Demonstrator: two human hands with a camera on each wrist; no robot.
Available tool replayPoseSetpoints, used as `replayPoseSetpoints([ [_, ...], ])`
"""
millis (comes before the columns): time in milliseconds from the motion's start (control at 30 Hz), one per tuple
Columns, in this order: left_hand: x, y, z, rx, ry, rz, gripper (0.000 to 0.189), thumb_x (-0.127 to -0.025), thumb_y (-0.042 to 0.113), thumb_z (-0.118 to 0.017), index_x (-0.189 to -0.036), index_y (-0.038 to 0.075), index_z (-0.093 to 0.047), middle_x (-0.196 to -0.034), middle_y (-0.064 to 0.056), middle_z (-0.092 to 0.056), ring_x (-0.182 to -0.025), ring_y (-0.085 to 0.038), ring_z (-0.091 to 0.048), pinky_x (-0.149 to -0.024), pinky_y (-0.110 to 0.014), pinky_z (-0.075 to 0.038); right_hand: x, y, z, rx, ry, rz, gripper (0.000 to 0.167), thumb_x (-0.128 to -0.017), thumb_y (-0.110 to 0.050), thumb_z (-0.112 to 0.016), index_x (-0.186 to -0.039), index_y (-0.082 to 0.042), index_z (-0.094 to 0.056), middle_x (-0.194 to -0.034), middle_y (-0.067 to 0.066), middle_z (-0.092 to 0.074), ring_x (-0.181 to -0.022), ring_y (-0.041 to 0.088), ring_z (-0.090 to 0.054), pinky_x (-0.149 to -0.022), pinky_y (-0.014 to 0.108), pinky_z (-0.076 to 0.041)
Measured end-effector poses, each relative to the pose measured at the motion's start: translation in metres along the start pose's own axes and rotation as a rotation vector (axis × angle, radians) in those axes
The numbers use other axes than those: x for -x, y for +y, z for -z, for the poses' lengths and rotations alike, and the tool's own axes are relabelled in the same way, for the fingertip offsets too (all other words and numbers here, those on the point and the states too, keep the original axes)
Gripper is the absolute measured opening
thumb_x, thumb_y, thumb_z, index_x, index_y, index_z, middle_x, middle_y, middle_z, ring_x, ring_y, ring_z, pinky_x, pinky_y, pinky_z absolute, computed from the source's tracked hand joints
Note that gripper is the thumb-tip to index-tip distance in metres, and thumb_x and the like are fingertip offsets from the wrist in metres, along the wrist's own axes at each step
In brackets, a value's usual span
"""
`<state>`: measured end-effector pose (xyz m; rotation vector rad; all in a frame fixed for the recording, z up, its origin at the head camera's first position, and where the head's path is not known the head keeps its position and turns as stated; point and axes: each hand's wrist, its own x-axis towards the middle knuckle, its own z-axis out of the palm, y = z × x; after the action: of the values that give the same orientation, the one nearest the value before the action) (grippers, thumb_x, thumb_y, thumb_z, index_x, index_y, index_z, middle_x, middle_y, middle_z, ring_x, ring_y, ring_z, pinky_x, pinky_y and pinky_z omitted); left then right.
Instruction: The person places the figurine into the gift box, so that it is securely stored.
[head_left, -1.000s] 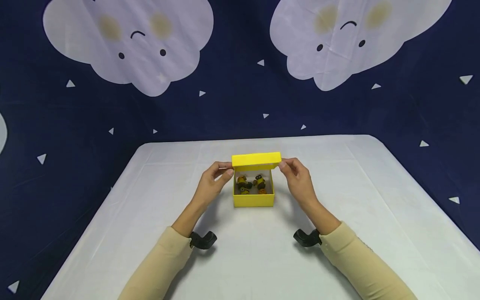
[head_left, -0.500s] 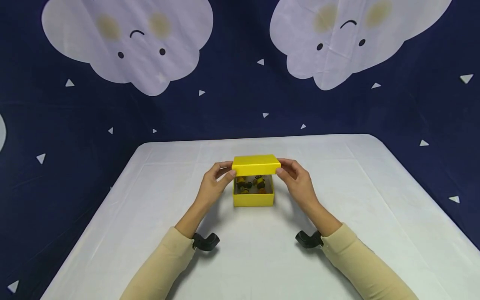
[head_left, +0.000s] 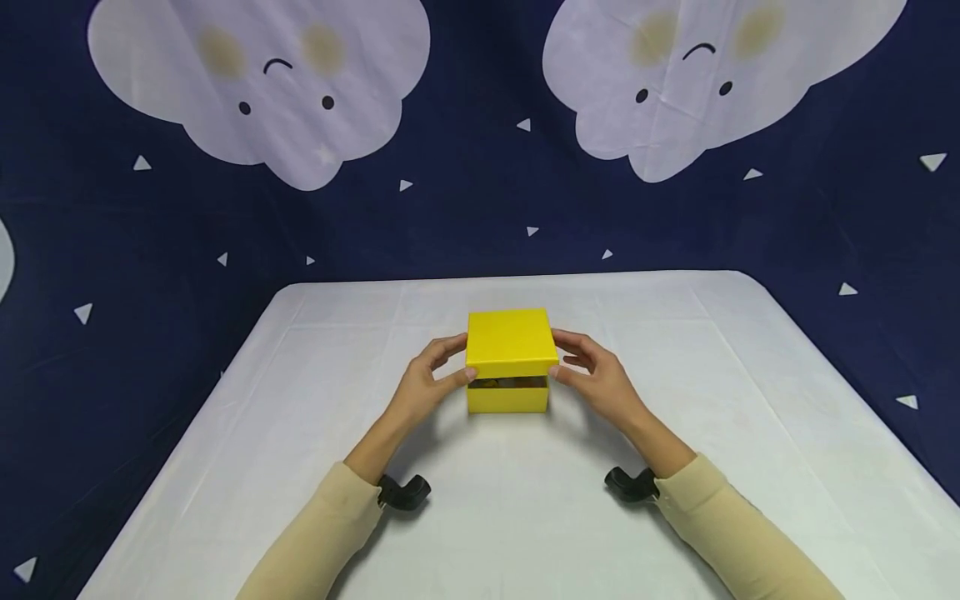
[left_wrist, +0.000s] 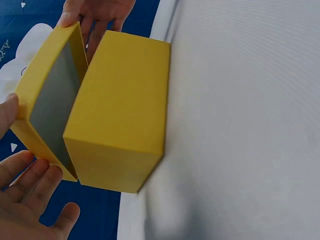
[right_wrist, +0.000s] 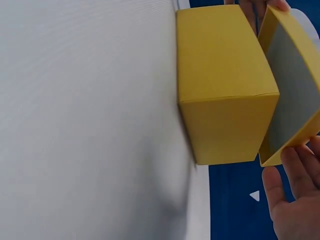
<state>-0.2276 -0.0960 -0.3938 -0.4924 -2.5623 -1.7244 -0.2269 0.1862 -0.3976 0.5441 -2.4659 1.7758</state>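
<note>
A yellow box lid [head_left: 512,340] sits tilted over the yellow box base [head_left: 507,401], its front edge raised. Through the narrow front gap only a sliver of the contents shows. My left hand [head_left: 422,390] pinches the lid's left side, thumb at the front corner and fingers farther back. On the opposite side my right hand [head_left: 602,385] grips the lid likewise. In the left wrist view the lid [left_wrist: 37,70] stands apart from the base [left_wrist: 120,95] along the near edge, with its pale inside showing. From the right wrist the same gap separates lid [right_wrist: 295,90] and base [right_wrist: 227,55].
The box stands on a white-covered table [head_left: 510,517], towards its far side. Behind the table hangs a dark blue cloth [head_left: 465,225] with clouds and small triangles. A black wrist mount [head_left: 405,493] juts inward from the left wrist, another mount [head_left: 630,485] from the right.
Both hands have brought the lid's front down and towards me. Its top now faces up, covering most of the opening. Small yellow figures seen inside earlier are now almost wholly hidden.
</note>
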Motion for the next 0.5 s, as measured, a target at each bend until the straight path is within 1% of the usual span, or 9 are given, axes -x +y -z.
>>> replayPoseSetpoints([
  [133,0.0017,-0.0043,-0.0001,-0.020,-0.030,0.021,0.058,-0.085,0.032,-0.070,-0.138,0.023,-0.047,-0.140,0.002,-0.048,-0.135,-0.019,-0.041,-0.115,-0.044,-0.028,0.0020,0.0040,0.0001,0.042,-0.041,-0.016,0.057,-0.085,-0.027,-0.070,-0.137,-0.020,-0.047,-0.145,0.001,-0.047,-0.134,0.023,-0.044,-0.109,0.047,-0.036],
  [267,0.0030,-0.0072,-0.0003,-0.033,-0.045,0.038,0.059,-0.085,0.030,-0.070,-0.139,0.024,-0.046,-0.142,0.002,-0.047,-0.137,-0.021,-0.039,-0.115,-0.045,-0.027,0.0027,0.0062,-0.0010,0.073,-0.059,-0.041,0.059,-0.084,-0.030,-0.072,-0.137,-0.023,-0.046,-0.145,0.000,-0.047,-0.134,0.022,-0.044,-0.109,0.045,-0.037],
  [500,0.0048,-0.0093,0.0007,-0.052,-0.049,0.048,0.058,-0.086,0.028,-0.069,-0.139,0.025,-0.045,-0.143,0.000,-0.046,-0.137,-0.023,-0.038,-0.114,-0.047,-0.028,0.0030,0.0077,-0.0033,0.127,-0.072,-0.047,0.062,-0.084,-0.029,-0.072,-0.138,-0.019,-0.044,-0.146,0.002,-0.046,-0.133,0.023,-0.045,-0.107,0.045,-0.039],
])
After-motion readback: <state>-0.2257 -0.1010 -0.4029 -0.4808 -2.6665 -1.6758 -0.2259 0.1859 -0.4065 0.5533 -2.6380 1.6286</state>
